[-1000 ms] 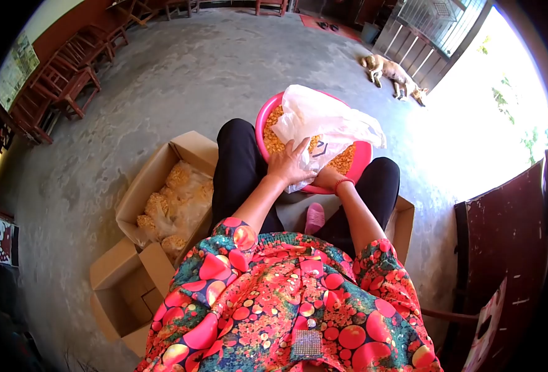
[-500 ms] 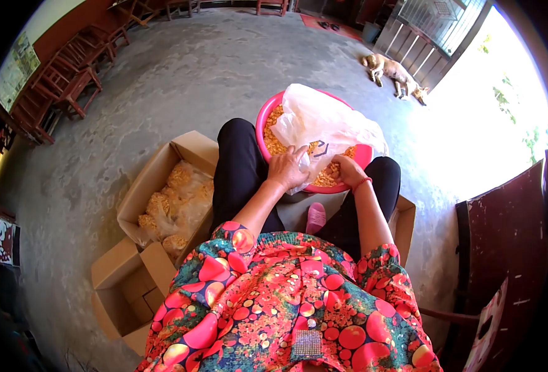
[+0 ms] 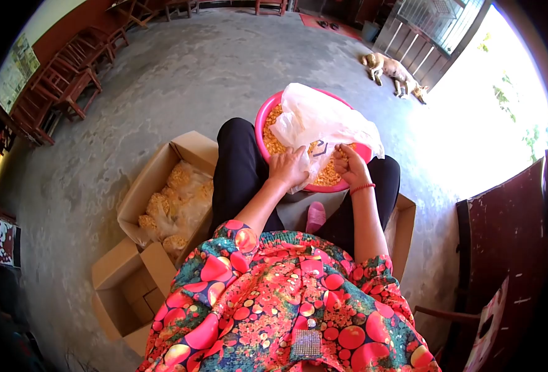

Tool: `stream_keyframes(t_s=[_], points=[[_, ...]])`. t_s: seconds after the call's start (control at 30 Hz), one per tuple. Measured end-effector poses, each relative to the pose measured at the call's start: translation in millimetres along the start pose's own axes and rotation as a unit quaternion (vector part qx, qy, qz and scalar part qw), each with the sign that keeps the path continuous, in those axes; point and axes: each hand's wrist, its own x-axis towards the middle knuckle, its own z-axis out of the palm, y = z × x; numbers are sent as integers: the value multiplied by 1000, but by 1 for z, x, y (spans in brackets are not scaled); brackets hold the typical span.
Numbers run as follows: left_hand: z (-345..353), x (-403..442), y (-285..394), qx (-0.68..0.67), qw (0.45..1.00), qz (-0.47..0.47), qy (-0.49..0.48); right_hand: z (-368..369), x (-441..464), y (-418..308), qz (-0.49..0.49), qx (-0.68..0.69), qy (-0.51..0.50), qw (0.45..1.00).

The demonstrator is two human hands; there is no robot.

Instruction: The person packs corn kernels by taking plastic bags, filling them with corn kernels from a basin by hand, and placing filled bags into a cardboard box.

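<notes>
A pink basin (image 3: 260, 127) full of small orange-yellow pieces (image 3: 273, 139) rests between my knees. Over it lies a whitish plastic bag (image 3: 320, 118) with a dark mark. My left hand (image 3: 287, 168) is closed on the bag's near edge, at the basin's front left. Above the pieces at the basin's right side is my right hand (image 3: 350, 166), raised, with its fingers curled together beside the bag. What those fingers hold, if anything, is too small to tell. A red bracelet circles the right wrist.
An open cardboard box (image 3: 139, 189) with bagged orange pieces stands to the left, a second open box (image 3: 125, 294) nearer. Another box (image 3: 403, 232) is partly visible at right. A dog (image 3: 395, 73) lies by the door; wooden chairs (image 3: 69, 87) line the left wall.
My right hand has risen from low in the basin, near the front rim, up to its right side, and its fingers have curled. My left hand stays on the bag, whose right end has shifted slightly.
</notes>
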Motion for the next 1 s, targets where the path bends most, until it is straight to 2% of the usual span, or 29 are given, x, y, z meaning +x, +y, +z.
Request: stream_keyframes(t_s=[0.03,0.07,0.1,0.17,0.23,0.27,0.3,0.33,0.37,0.4,0.43,0.47,0.5,0.57,0.6,0.63,0.67,0.7,0.73,0.77,0.83,0.87,0.9,0.97,1.0], points=[[0,1,0,3,1000,-3,-13,4,3,-3,-27,17,13,999],[-1,1,-1,4,1000,-2,-13,-2,11,-6,-46,23,-43,998],[0,1,-1,5,1000,-2,-12,7,13,-8,-46,24,-43,998],[1,0,0,7,1000,0,-13,33,12,-12,-128,26,40,991],[3,0,-1,7,1000,-5,-10,17,29,-7,-142,33,6,989],[4,0,-1,7,1000,-5,-10,10,35,-5,-256,-167,-17,952],[6,-1,-3,6,1000,-1,5,-8,47,-3,-352,-422,-55,834],[7,-1,-3,5,1000,2,19,-13,48,-2,-468,-602,-45,645],[7,-1,-3,5,1000,1,19,-17,49,-1,-468,-603,-46,645],[7,-1,-3,7,1000,3,22,4,29,-2,-347,-464,-14,815],[7,-2,-3,9,1000,5,25,20,9,-6,-203,-297,19,933],[7,-1,-3,8,1000,4,24,27,-3,-9,-150,-259,7,954],[6,-1,-2,5,1000,0,19,21,-3,-9,-149,-260,7,954],[5,0,-1,2,1000,-4,13,-3,1,-14,-84,-426,72,898],[5,0,-1,4,1000,-4,15,-16,5,-14,-92,-523,59,845],[5,0,-1,5,1000,-4,17,-24,8,-11,-92,-523,59,845],[4,0,-1,6,1000,-2,17,-33,12,-7,-135,-678,49,721],[1,0,1,8,1000,-1,13,-36,12,-6,-171,-806,37,566],[-1,-1,2,9,1000,0,8,-36,16,-4,-117,-825,33,553],[-2,-1,2,10,1000,0,7,-36,20,4,-116,-824,33,554],[-2,-2,2,26,1000,0,6,-31,23,21,-69,-858,67,504],[-3,-1,3,28,1000,1,7,-26,27,28,-8,-874,69,481],[-3,-2,3,27,1000,2,9,-41,44,36,-9,-874,68,482],[0,-3,2,26,1000,4,8,-88,90,60,-121,-838,-30,531],[3,-1,-1,19,1000,5,9,-70,80,56,-99,-834,-45,541]])
